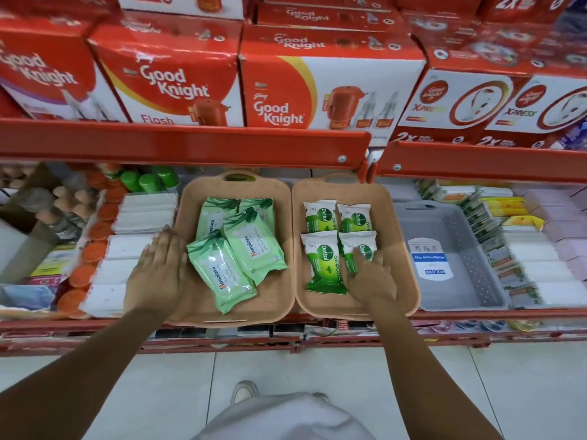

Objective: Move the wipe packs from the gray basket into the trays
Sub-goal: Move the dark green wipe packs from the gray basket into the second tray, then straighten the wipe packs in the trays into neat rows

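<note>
1. The left hand (158, 268) lies flat, fingers spread, against the left tray's (187, 300) left rim.
2. Four Himalaya packs (222, 271) overlap inside it.
3. The right hand (370, 277), fingers open, rests on the near-right Dettol pack (362, 249) in the right tray (403, 249).
4. The gray basket (451, 265) sits at the right.

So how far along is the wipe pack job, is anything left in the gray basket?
It looks nearly finished. The gray basket shows only its label, no packs. The left tray holds four light green Himalaya packs; the right tray holds four Dettol packs. In hand: the right hand rests on the near-right Dettol pack, seemingly straightening it, while the left hand lies flat beside the left tray. Only tidying seems left.
</note>
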